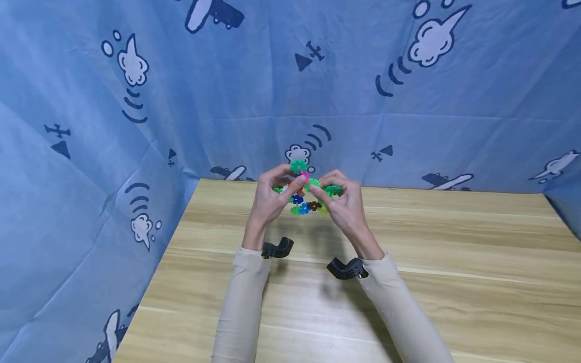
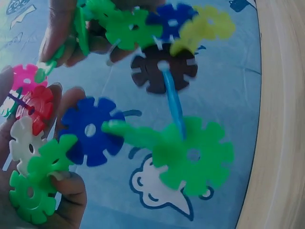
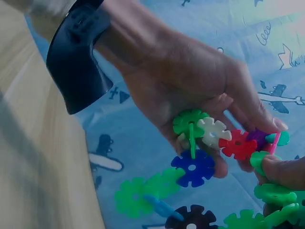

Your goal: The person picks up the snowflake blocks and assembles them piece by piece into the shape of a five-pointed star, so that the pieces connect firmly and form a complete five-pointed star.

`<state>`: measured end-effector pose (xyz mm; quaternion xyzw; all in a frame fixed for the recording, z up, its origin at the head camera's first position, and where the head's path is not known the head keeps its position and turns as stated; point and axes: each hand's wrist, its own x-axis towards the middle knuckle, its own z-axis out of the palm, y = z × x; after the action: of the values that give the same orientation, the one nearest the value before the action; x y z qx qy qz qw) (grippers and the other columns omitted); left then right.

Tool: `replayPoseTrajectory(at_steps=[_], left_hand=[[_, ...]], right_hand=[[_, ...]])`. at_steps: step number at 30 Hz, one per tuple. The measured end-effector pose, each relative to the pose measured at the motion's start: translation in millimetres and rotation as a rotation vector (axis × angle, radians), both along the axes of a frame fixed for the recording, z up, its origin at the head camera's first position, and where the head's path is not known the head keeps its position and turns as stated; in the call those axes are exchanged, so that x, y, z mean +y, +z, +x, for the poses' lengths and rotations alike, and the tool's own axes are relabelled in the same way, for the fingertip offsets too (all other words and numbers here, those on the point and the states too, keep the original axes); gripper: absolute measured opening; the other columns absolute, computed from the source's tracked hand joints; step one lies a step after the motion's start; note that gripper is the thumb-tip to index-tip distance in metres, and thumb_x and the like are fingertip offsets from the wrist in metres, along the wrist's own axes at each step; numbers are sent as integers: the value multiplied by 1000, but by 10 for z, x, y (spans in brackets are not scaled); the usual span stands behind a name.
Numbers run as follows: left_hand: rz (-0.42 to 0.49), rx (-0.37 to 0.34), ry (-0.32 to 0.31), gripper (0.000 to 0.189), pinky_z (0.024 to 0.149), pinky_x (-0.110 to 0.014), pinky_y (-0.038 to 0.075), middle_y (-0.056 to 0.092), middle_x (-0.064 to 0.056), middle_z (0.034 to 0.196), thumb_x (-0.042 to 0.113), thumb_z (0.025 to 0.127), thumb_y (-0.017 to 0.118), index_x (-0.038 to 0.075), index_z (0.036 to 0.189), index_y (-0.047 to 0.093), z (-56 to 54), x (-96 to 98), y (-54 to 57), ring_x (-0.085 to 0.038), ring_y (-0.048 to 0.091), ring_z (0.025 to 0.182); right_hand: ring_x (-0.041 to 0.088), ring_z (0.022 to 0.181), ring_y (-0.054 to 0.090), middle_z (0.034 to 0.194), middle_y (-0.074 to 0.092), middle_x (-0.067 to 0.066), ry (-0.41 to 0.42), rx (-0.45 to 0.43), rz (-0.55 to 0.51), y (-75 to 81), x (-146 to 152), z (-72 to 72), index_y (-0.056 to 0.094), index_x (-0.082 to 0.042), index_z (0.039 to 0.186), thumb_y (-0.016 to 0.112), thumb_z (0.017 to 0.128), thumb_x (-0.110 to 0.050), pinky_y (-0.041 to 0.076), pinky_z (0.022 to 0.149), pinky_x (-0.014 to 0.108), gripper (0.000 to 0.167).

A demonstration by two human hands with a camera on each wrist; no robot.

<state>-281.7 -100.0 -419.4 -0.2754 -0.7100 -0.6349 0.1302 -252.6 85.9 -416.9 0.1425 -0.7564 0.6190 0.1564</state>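
Both hands hold a loop of slotted, flower-shaped plastic discs above the table's far edge. My left hand (image 1: 267, 199) pinches a pink disc (image 2: 28, 78) between thumb and fingers. Around its fingers run a red disc (image 3: 237, 144), a white disc (image 3: 213, 132) and green ones. Close beside it, my right hand (image 1: 347, 204) pinches a light green disc (image 1: 313, 184) at the pink one, edge to edge in the head view. More green discs lie behind the right fingers. A dark blue disc (image 2: 90, 143), a brown disc (image 2: 143, 71) and a yellow disc (image 2: 217, 24) hang below.
A wood-grain table (image 1: 454, 262) spreads under the arms. Blue cloth (image 1: 254, 91) printed with planes and clouds hangs behind it and to the left. Black wrist mounts, one on the left wrist (image 1: 279, 248) and one on the right (image 1: 346, 268), jut inward.
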Motion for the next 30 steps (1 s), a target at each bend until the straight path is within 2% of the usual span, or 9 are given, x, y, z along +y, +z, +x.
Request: replayPoseTrajectory(at_steps=[6,8,11,13,16,18,22,27,30], left_hand=[[16,-11,-16,23,74,-41,66,73,-17,104,19,101,70,3,117,73,9,32,6,-24,76,81],[21,-3,-21,22,74,-42,66,73,-17,104,17,101,70,3,118,73,11,34,25,-22,76,81],[30,4,-25,21,71,-43,66,73,-17,104,15,101,70,3,118,73,6,8,42,-23,76,78],[33,3,-20,20,70,-43,65,72,-17,104,15,100,71,4,117,73,9,-19,48,-28,76,76],[26,-6,-7,21,69,-42,65,72,-15,105,17,101,70,4,118,72,9,-44,43,-28,75,76],[23,-16,8,22,68,-42,65,72,-15,106,18,101,70,5,119,72,15,-45,42,-25,75,78],[29,-39,30,23,68,-41,65,71,-14,107,17,102,69,4,120,71,8,-33,30,-17,73,79],[2,-67,39,22,69,-40,65,72,-13,105,18,101,70,6,119,71,-3,-23,11,-27,74,76],[-54,-88,51,22,82,-40,64,74,-9,104,22,99,74,12,119,72,-3,-26,3,-32,75,82]], right_hand=[[15,99,59,95,68,14,-35,87,45,26,5,9,78,2,88,81,91,-13,43,99,38,16],[17,98,59,95,68,15,-40,86,50,54,9,13,78,2,87,81,91,-15,43,98,39,17],[17,100,61,98,71,13,-34,27,55,96,17,16,80,0,90,82,92,-22,47,93,37,22],[16,103,62,102,72,11,-20,-18,66,107,29,7,81,-2,93,82,92,-27,51,86,31,25],[14,100,67,109,72,8,21,-67,56,104,72,-18,80,-4,99,81,93,-30,58,79,23,26],[13,98,70,113,71,7,70,-83,41,93,128,-37,78,-5,105,80,94,-30,61,81,21,27],[15,97,75,115,71,8,158,-125,56,84,277,-65,74,-7,116,77,97,-28,62,89,25,29],[19,96,78,113,75,12,212,-187,114,90,391,-82,71,-9,124,77,97,-25,63,89,34,32],[16,97,77,116,75,14,199,-204,129,96,406,-94,71,-9,125,76,98,-27,63,90,31,33]])
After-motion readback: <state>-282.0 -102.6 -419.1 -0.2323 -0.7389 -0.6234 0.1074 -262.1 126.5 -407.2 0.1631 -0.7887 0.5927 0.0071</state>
